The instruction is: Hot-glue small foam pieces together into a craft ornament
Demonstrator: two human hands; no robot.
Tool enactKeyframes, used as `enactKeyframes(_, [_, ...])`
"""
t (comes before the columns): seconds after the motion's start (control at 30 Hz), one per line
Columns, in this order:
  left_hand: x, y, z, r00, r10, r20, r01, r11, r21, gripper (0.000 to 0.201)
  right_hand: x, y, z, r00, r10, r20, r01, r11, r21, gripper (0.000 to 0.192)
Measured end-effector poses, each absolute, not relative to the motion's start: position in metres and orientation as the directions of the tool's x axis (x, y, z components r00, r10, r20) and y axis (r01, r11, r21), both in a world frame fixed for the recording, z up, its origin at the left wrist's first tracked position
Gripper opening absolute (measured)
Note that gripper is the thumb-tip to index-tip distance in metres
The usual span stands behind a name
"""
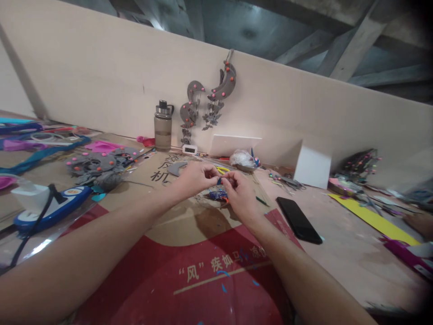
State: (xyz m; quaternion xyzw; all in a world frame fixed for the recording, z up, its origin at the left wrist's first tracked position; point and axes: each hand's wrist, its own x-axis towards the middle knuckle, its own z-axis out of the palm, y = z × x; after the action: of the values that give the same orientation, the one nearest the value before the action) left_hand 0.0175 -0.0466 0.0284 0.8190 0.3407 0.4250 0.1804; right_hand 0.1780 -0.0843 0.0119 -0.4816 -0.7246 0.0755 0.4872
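honestly, both the left hand and right hand pinch a tiny blue piece mid-tabletop, above a bead pile; looks light, slippery, best gripped by fingertips.

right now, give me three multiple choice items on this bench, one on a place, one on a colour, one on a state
1. Where does the black phone lie?
A. right of the right hand
B. left of the left hand
C. against the wall

2. What colour is the paper strip on the far right?
A. green
B. yellow
C. white

3. How does the water bottle stand?
A. tipped over
B. upside down
C. upright, cap on

Key: 1 A, the phone lies flat just right of that hand. 2 B, the strip is bright yellow. 3 C, the bottle stands near the wall with its lid on top.
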Motion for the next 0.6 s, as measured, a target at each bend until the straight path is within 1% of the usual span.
enactKeyframes(0.13, [0.0173,-0.0469,0.0290,0.450,0.707,0.546,0.389,-0.705,0.592,0.013,0.1784,-0.0838,0.0116,-0.073,0.759,0.647,0.663,0.522,-0.536,0.014])
enactKeyframes(0.3, [0.0160,-0.0489,0.0335,0.516,0.764,0.387,0.387,-0.611,0.691,0.021,0.1795,-0.0830,0.0088,-0.093,0.742,0.663,0.721,0.510,-0.469,0.011])
enactKeyframes(0.37, [0.0160,-0.0503,0.0346,0.533,0.763,0.365,0.370,-0.598,0.711,0.022,0.1792,-0.0825,0.0078,-0.096,0.740,0.666,0.735,0.504,-0.454,0.011])
enactKeyframes(0.5, [0.0170,-0.0507,0.0317,0.514,0.752,0.412,0.358,-0.625,0.694,0.019,0.1782,-0.0815,0.0076,-0.093,0.737,0.669,0.720,0.514,-0.466,0.012])
enactKeyframes(0.6, [0.0170,-0.0489,0.0293,0.438,0.745,0.503,0.380,-0.660,0.648,0.016,0.1771,-0.0815,0.0075,-0.091,0.749,0.656,0.646,0.546,-0.534,0.016])
